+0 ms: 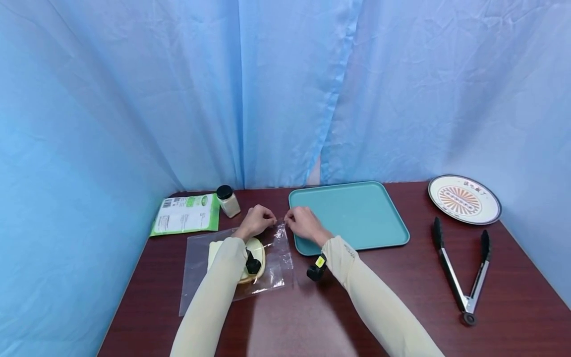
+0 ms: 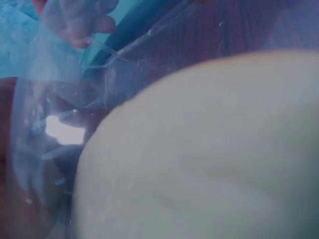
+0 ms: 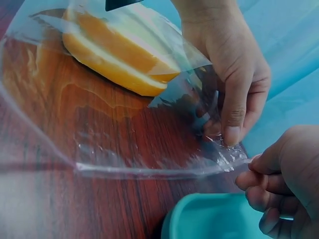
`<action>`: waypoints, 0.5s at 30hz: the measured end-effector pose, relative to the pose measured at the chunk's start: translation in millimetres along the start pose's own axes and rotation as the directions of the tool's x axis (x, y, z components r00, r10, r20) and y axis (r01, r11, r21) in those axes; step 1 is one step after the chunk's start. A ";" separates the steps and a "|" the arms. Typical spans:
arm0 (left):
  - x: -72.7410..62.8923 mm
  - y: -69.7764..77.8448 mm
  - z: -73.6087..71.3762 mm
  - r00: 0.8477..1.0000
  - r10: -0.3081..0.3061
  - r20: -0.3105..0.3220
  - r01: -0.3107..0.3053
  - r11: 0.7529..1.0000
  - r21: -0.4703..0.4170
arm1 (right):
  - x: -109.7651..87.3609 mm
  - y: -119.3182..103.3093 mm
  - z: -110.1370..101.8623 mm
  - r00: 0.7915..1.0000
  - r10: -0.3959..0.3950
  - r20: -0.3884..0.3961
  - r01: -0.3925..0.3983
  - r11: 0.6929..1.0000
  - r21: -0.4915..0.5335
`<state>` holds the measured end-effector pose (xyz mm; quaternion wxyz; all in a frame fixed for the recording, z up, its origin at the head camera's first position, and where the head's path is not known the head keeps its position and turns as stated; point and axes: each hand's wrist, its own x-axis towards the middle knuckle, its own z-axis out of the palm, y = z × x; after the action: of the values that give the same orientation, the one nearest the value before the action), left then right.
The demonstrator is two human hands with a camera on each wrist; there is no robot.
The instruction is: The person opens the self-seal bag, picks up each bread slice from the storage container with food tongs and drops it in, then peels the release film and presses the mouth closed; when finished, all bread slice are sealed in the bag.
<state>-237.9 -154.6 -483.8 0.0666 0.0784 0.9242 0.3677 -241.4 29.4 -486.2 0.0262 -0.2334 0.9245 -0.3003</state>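
Observation:
A clear plastic bag lies on the table with slices of bread inside. The right wrist view shows the brown crusts of the bread through the film. At the bag's far right corner, my left hand pinches the film between thumb and fingers. Just across from it, my right hand pinches the bag's edge at the same corner, over the tray's left side. In the left wrist view a pale bread slice fills much of the picture. My left sleeve covers part of the bread in the head view.
A teal tray is right of the bag. Behind the bag are a green-and-white packet and a black-lidded jar. Far right are a patterned plate and open tongs. Blue curtains enclose the table.

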 end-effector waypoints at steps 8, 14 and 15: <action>0.0 -2.1 0.2 1.000 -0.026 0.008 0.026 1.000 -0.014 | -9.9 5.1 -5.2 1.000 -0.008 -0.006 0.009 0.999 0.047; -1.4 -1.3 -1.3 1.000 -0.008 0.014 0.009 0.999 -0.035 | -16.4 11.1 -6.7 1.000 -0.013 -0.017 0.014 0.996 0.091; -1.5 -1.1 -1.4 1.000 -0.006 0.013 0.007 0.999 -0.037 | -17.6 12.0 -7.4 1.000 -0.014 -0.019 0.016 0.995 0.103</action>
<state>-236.8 -156.6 -483.5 0.0754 0.0767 0.9170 0.3841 -232.1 49.8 -488.5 0.0278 -0.2358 0.9061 -0.3501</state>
